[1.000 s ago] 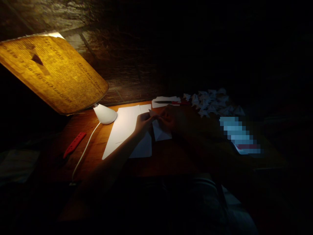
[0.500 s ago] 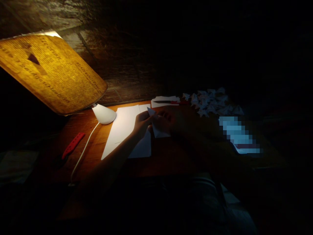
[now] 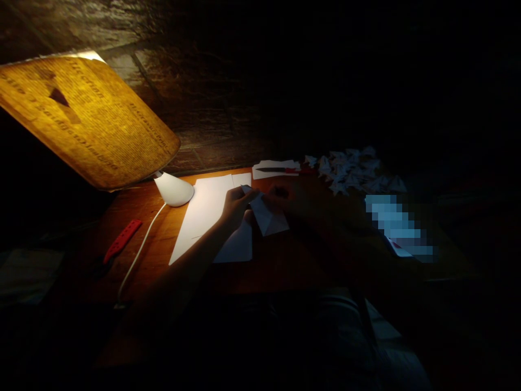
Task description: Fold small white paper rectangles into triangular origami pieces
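Observation:
A small white folded paper [image 3: 268,216], with crease lines on its face and a pointed top, is held over the table. My left hand [image 3: 236,207] grips its upper left edge, thumb on top. At the paper's upper right edge is my right hand [image 3: 283,198], in deep shadow, with curled fingers that seem to pinch the edge. Beneath my left hand and forearm lie larger white sheets [image 3: 207,212]. Behind my hands a knife [image 3: 272,170] with a red and black handle rests on a stack of cut paper [image 3: 262,163].
A lamp with a printed shade [image 3: 101,125] and white base [image 3: 175,190] stands at left, its white cord [image 3: 140,244] running forward. Near it lies a red-strapped watch [image 3: 122,241]. Folded paper pieces [image 3: 350,169] are heaped at back right, beyond a lit phone [image 3: 396,228].
The folded paper has tilted and shifted slightly down and right, showing more of its creased face. My right hand has moved a little right, off its front. My left hand stays nearly in place.

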{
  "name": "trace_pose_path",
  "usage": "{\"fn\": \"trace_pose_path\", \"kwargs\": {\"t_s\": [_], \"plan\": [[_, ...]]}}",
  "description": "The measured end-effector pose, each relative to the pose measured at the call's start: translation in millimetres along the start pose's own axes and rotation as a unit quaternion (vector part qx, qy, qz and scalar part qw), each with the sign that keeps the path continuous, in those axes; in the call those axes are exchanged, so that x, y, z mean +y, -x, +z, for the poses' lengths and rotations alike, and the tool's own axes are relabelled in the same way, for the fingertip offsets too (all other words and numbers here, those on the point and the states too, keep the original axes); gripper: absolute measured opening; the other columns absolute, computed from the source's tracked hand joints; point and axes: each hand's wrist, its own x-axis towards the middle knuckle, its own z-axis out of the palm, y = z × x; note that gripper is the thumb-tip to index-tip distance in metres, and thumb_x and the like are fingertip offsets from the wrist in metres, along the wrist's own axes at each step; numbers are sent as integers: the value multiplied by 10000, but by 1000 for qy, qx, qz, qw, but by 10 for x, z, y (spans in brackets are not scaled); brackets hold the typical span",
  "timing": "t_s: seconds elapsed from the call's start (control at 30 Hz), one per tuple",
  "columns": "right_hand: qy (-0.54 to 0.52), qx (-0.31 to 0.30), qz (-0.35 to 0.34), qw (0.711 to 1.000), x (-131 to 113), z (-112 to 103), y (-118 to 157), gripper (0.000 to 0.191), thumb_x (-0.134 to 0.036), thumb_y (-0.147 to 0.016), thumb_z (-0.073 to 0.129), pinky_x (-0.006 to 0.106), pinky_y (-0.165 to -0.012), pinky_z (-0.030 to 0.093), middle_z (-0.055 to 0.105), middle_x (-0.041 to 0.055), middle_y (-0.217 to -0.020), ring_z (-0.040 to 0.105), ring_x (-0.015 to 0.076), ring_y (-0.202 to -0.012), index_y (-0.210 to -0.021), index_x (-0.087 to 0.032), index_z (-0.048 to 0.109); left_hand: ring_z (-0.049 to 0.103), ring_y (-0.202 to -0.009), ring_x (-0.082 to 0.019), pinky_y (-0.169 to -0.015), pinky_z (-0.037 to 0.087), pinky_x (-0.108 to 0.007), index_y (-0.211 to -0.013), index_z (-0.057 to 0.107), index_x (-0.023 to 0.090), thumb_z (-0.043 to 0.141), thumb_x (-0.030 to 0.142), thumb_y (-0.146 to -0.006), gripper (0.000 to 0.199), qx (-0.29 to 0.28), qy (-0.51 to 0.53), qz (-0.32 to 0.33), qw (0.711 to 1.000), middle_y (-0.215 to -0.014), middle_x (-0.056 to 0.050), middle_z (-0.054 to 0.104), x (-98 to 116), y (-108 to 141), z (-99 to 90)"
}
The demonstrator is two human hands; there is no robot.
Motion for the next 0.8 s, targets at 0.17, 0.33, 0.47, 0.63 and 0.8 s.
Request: {"fn": "trace_pose_path", "kwargs": {"t_s": [0.17, 0.33, 0.47, 0.63, 0.8], "plan": [[-7, -16, 3, 1000, 61, 2, -27, 371, -532, -822, 746, 286, -601, 426, 595, -5, -687, 530, 144, -652, -714, -210, 595, 506, -487, -76, -454, 379, -193, -592, 593, 164, 931, 588, -646, 544, 16, -9, -4, 1000, -546, 36, 539, 1, 18, 28], [-3, -29, 18, 999, 27, -3, -20, 399, -569, -810, 758, 293, -605, 418, 598, 0, -685, 536, 150, -653, -719, -210, 609, 494, -456, -76, -441, 403, -200, -554, 513, 184, 907, 623, -672, 602, 32, 28, 0, 999, -519, 52, 478, 29, -7, 17], [-3, -17, 50, 999, 22, 8, -21, 454, -614, -807, 741, 291, -589, 394, 578, -6, -653, 513, 141, -625, -673, -212, 576, 437, -422, -62, -423, 383, -202, -517, 482, 190, 918, 611, -650, 621, 67, 52, 35, 996, -484, 66, 422, 47, -29, -8], [31, -26, 59, 997, 58, -23, -51, 471, -620, -823, 739, 290, -593, 389, 583, -8, -661, 509, 139, -626, -673, -209, 565, 509, -439, -88, -439, 432, -221, -537, 509, 192, 857, 631, -730, 592, 91, 40, 46, 994, -507, 36, 503, 20, -49, -21], [60, -24, 43, 997, 91, -50, -56, 447, -601, -861, 718, 292, -607, 395, 598, 0, -681, 528, 149, -654, -699, -209, 574, 543, -461, -100, -452, 455, -226, -573, 551, 187, 841, 640, -750, 566, 95, 16, 33, 995, -530, 21, 552, -6, -56, -28]]}}
